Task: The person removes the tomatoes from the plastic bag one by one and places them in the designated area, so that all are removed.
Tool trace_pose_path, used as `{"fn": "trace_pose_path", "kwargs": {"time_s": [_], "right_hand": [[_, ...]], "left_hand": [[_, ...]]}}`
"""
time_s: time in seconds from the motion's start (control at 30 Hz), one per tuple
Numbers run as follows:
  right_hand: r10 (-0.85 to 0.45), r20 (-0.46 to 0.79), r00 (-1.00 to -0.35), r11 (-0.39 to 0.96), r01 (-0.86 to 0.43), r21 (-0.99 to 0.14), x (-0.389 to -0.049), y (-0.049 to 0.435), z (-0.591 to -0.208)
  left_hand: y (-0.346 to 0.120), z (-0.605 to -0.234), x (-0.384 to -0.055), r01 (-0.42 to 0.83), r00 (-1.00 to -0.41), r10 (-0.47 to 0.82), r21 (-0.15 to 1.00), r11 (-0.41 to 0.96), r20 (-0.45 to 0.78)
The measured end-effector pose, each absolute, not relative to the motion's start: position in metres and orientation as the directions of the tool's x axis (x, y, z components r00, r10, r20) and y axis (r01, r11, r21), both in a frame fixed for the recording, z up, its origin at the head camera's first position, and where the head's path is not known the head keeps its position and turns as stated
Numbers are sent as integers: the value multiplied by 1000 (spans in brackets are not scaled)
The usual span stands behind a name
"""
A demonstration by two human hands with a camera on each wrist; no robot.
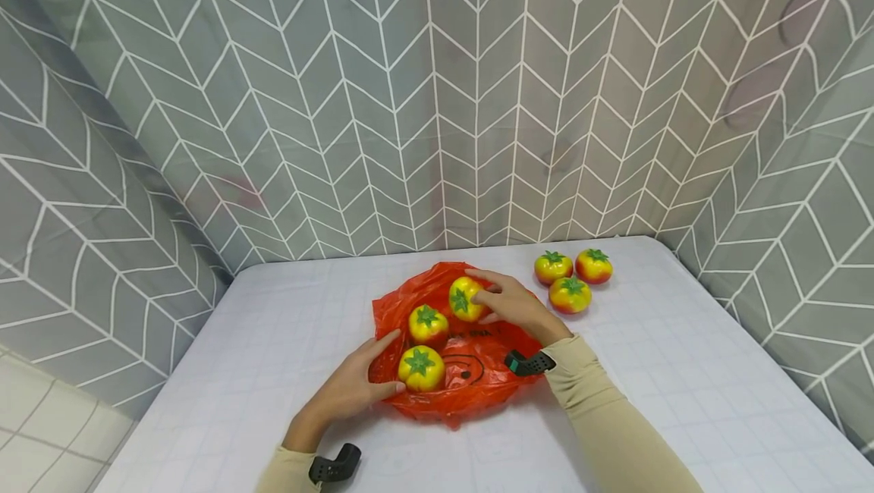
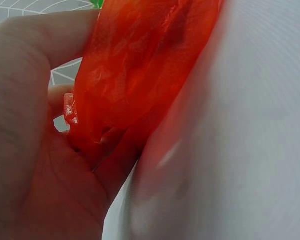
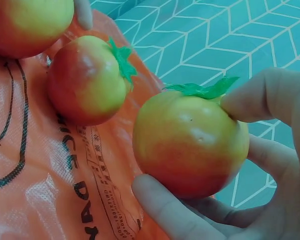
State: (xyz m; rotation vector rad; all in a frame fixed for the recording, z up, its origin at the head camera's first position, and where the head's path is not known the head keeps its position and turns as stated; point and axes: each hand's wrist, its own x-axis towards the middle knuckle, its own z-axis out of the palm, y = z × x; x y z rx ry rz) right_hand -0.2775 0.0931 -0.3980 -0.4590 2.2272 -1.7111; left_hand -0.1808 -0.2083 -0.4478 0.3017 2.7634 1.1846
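A red plastic bag [image 1: 478, 372] lies spread on the table with dark printing on it. My right hand [image 1: 508, 299] grips a yellow-and-red toy tomato [image 1: 464, 299] with a green leafy top, over the far side of the bag. The right wrist view shows thumb and fingers round this tomato [image 3: 189, 142]. Two more tomatoes sit on the bag's left part, one nearer [image 1: 422, 369] and one behind it [image 1: 428, 325]. At the bag's left edge, my left hand [image 1: 351, 381] holds the red plastic [image 2: 135, 65] between thumb and fingers.
Three similar tomatoes stand together at the back right of the white-covered table [image 1: 287, 326]: one at left [image 1: 552, 268], one at right [image 1: 594, 266], one in front [image 1: 570, 296]. A grey patterned curtain [image 1: 437, 98] hangs behind and at both sides.
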Motion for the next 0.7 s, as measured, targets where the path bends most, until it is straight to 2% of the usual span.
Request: {"fn": "trace_pose_path", "kwargs": {"time_s": [0.43,0.7], "right_hand": [[-412,-23,-911,49,3,-999,-271,108,-396],[-372,-28,-928,1,30,-1000,-265,117,-388]], "left_hand": [[-209,-446,-179,127,-974,223,716,686,-41],[-209,-447,-180,135,-972,232,715,685,-39]]}}
